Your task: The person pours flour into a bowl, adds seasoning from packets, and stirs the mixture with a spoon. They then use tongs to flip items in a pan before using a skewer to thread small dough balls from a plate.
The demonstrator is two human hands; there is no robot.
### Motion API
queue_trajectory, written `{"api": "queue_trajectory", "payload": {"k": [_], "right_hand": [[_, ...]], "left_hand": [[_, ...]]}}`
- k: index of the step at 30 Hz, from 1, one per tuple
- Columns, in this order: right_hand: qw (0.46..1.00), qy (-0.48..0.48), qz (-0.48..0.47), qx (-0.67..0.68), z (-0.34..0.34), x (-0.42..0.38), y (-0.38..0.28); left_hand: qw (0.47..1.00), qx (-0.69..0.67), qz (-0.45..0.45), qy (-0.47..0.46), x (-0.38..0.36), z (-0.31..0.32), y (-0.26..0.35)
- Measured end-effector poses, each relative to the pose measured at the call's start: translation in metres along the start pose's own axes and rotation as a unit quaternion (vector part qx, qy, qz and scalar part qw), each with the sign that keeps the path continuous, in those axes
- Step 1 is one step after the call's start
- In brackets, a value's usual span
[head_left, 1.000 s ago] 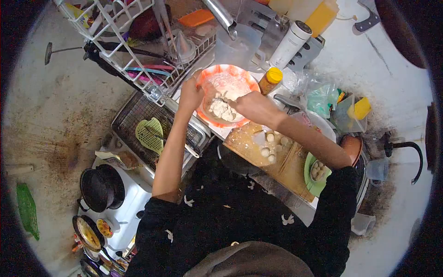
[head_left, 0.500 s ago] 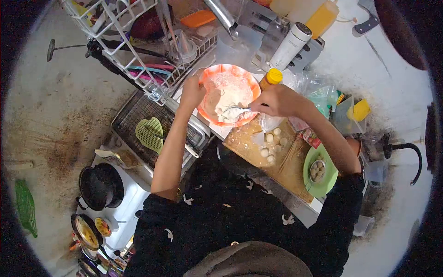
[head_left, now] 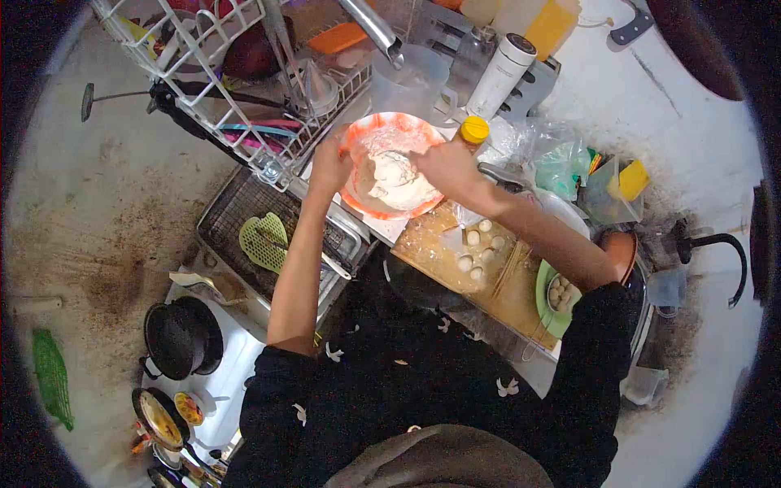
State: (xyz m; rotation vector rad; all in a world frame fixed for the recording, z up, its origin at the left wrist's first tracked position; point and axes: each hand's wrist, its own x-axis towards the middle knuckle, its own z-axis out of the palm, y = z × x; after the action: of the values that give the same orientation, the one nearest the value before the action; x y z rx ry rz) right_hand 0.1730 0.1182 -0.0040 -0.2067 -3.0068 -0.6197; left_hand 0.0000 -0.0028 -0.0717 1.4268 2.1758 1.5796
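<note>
An orange-and-white bowl [head_left: 358,198] stands at the counter's edge with floury, pale dough [head_left: 399,185] inside. My left hand [head_left: 330,167] is closed on the bowl's left rim. Over the right side of the bowl, my right hand [head_left: 446,167] is closed round a spoon, whose handle is mostly hidden; its head is down in the dough. Just right of the bowl stands a yellow-capped jar [head_left: 474,131]. Below it, a wooden board [head_left: 431,252] carries several small dough balls [head_left: 465,263] and some thin sticks.
A green plate [head_left: 556,325] with a small bowl of balls lies under my right forearm. Behind are a clear jug [head_left: 407,85], a white flask [head_left: 503,75] and a dish rack [head_left: 220,89]. A wire-racked tray [head_left: 236,203] and a black pot [head_left: 183,337] are at left.
My right hand has moved left, further over the bowl, and the spoon with it, from the lower right of the dough to its upper part. My left hand still holds the rim.
</note>
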Motion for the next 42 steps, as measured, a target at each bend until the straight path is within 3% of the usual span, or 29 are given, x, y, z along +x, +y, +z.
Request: {"api": "queue_trajectory", "payload": {"k": [1,3,5,9,11,12,14,15,19,21,23,25,29,32,34,37,42], "right_hand": [[0.999,0.039,0.022,0.024,-0.005,-0.008,-0.002],[0.999,-0.017,0.034,-0.007,-0.026,-0.02,0.001],[0.995,-0.09,0.019,-0.037,-0.056,-0.028,-0.003],[0.991,-0.126,0.004,-0.037,-0.096,-0.027,-0.001],[0.989,-0.034,-0.013,0.142,-0.081,-0.02,0.016],[0.989,-0.033,-0.012,0.141,-0.064,-0.012,0.018],[0.947,-0.095,0.047,0.303,-0.02,-0.001,0.015],[0.947,-0.093,0.049,0.303,-0.013,-0.002,0.011],[0.964,-0.101,0.096,0.228,-0.011,-0.019,0.013],[0.981,0.082,0.042,0.17,-0.012,-0.036,0.023],[0.993,0.052,0.029,0.102,-0.017,-0.046,0.021],[0.995,-0.041,0.063,0.071,-0.033,-0.063,0.01],[0.997,0.007,0.01,0.072,-0.052,-0.087,-0.003],[0.999,0.019,-0.039,-0.01,-0.078,-0.087,-0.012],[0.998,-0.036,-0.049,-0.021,-0.091,-0.091,-0.015],[0.992,-0.124,-0.001,-0.023,-0.092,-0.102,-0.016],[0.989,-0.139,0.037,-0.025,-0.11,-0.112,-0.01]], "left_hand": [[1.0,-0.013,0.001,0.002,0.0,0.0,0.0],[0.999,0.015,0.018,0.029,0.001,0.007,-0.014],[1.0,0.017,-0.006,0.0,0.002,0.004,-0.012],[1.0,0.028,0.002,-0.007,0.002,0.004,0.001],[0.999,0.032,-0.017,-0.002,0.003,0.007,-0.004],[0.999,0.032,-0.015,-0.002,0.004,0.006,-0.003],[1.0,0.029,0.006,-0.005,0.005,0.006,-0.001],[1.0,0.03,0.008,-0.006,0.005,0.007,-0.003],[0.998,0.058,-0.005,0.002,0.004,0.005,-0.004],[0.998,0.055,-0.014,-0.013,0.005,0.006,-0.003],[0.997,0.054,-0.038,-0.036,0.007,0.006,-0.006],[0.998,0.051,-0.022,-0.027,0.007,0.007,-0.005],[0.998,0.058,0.009,-0.032,0.01,0.014,-0.018],[0.998,0.041,0.04,-0.004,0.009,0.015,-0.019],[0.999,0.038,0.026,-0.004,0.008,0.012,-0.012],[0.999,0.027,0.017,0.0,0.008,0.013,-0.01],[0.999,0.029,0.004,-0.023,0.011,0.01,-0.009]]}}
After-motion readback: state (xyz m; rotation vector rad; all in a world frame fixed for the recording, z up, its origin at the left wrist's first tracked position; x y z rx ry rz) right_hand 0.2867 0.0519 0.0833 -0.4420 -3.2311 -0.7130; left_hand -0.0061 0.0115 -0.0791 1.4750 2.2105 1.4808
